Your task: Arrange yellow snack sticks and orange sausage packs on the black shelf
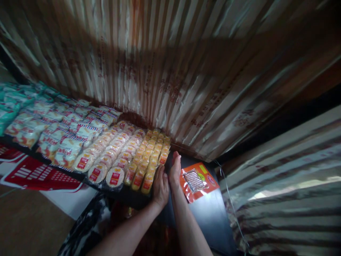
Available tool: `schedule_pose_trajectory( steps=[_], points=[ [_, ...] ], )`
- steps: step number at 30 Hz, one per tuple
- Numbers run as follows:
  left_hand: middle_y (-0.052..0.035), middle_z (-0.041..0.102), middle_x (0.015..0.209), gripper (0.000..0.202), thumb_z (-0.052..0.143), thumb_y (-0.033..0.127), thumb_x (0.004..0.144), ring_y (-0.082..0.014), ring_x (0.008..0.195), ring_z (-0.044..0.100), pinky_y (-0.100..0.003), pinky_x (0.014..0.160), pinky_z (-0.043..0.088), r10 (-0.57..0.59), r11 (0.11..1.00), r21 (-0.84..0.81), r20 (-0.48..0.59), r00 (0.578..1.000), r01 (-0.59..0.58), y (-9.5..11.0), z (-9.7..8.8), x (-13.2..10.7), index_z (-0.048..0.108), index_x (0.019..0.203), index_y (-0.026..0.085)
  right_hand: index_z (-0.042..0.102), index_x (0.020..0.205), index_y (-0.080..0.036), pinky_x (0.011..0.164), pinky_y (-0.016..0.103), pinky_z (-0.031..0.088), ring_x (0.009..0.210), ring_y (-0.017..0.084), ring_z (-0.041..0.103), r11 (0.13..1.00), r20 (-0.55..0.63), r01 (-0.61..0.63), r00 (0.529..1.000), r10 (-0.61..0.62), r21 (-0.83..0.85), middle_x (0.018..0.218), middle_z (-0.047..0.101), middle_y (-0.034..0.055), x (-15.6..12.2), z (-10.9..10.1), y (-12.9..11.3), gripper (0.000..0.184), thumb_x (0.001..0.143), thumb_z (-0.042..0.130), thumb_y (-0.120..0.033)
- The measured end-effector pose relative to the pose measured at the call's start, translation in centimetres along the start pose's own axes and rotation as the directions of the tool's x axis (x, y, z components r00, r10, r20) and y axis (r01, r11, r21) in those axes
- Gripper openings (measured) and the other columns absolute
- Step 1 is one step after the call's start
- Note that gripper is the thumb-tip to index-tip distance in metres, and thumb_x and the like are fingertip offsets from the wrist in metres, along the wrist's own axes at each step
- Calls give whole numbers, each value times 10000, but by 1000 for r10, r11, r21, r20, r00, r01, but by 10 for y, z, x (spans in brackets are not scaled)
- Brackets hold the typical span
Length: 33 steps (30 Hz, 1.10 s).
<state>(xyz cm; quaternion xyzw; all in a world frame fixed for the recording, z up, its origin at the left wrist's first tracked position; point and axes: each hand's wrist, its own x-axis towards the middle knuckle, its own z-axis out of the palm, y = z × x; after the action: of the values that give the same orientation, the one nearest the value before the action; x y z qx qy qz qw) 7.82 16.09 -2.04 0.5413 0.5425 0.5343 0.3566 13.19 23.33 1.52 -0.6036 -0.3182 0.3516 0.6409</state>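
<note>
In the head view, the left hand (160,186) is seen held flat. Its fingers (159,175) are stretched out straight and kept close together, and nothing is gripped. It is pressed against the near right end of the yellow packets (150,156). These are stacked in tight rows on the desk (210,213), running from near to far towards the corrugated metal wall (170,71).

The right hand (175,170) is placed just right of the left one, touching it and reaching a little farther. It is also open and flat with straight fingers, and nothing is held in it. It stands between the yellow packets and an orange packet (197,181), which lies flat on the dark desk just to its right.

Left of the yellow packets, round packets (112,160) with red labels are lined up in rows. White packets with red and blue stripes (66,140) are found farther left, and green packets (7,103) lie at the far left edge. A red printed sheet (34,174) lies lower at the near left.
</note>
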Motion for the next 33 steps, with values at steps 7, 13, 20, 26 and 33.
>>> schedule_pose_trajectory(
  steps=[7,13,20,26,33],
  points=[
    [-137,574,1230,370,309,249,888,-210,1186,499,-432,1034,384,114,989,82,93,989,-122,8,-5,1,562,1129,125,526,1231,-114,999,367,369,1166,208,513,999,-41,-34,999,34,16,1281,546,123,-50,-33,-6,702,798,327,-630],
    [-105,621,1131,325,332,157,845,-190,1085,552,-375,979,437,128,981,121,172,977,-150,31,-13,-15,590,1042,141,613,1073,-120,942,368,410,1013,204,594,1000,9,-24,1000,24,4,1090,651,108,-81,-55,-11,615,786,373,-608],
    [-97,611,1063,293,356,103,802,-182,1033,552,-345,949,442,139,972,154,229,964,-177,31,-55,-65,609,942,150,677,927,-149,866,327,438,905,192,611,997,41,-34,998,36,-62,967,689,83,-144,-62,-14,532,801,402,-587],
    [-78,575,1075,256,361,175,850,-165,1020,553,-308,944,438,186,951,151,422,887,-271,13,-99,-119,604,928,178,683,889,-168,856,326,424,883,185,599,988,8,-15,1000,16,-154,921,688,68,-207,-83,14,516,843,347,-557],
    [-73,620,1063,320,390,62,793,-149,1032,572,-258,940,425,-262,807,576,543,798,-127,-37,-126,-137,613,996,169,690,816,-214,853,355,424,835,213,615,910,-21,-217,974,224,-352,825,696,35,-237,-100,73,289,726,539,-444]
  ],
)
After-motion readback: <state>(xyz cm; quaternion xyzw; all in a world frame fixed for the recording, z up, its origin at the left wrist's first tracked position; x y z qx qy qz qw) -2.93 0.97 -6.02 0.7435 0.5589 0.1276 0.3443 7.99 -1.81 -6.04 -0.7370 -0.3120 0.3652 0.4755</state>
